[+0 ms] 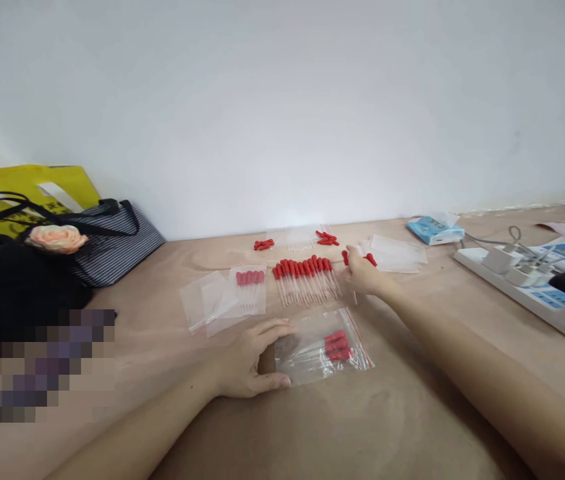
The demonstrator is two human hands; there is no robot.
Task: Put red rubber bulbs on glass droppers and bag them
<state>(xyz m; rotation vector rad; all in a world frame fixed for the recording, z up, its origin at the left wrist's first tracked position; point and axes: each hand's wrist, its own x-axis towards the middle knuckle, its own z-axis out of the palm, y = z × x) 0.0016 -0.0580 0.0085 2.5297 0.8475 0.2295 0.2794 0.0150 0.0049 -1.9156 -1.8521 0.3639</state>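
My left hand (255, 360) rests on the table with thumb and fingers spread, fingertips touching the left edge of a clear zip bag (302, 363). Inside that bag lie several droppers with red bulbs (338, 345). Farther back, my right hand (361, 275) is closed at the right end of a row of droppers (307, 270); its fingers pinch a dropper, partly hidden by the hand. Another red bulb (371, 260) shows just beyond the knuckles. Left of the row lies a second zip bag (258, 293) with several droppers in it.
Flat clear bags (395, 253) lie behind my right hand, others (212, 300) at left. Small piles of red bulbs (263, 245) sit near the wall. A power strip (537, 293) with plugs and a blue packet (435, 230) are at right; a striped bag (112, 243) stands left.
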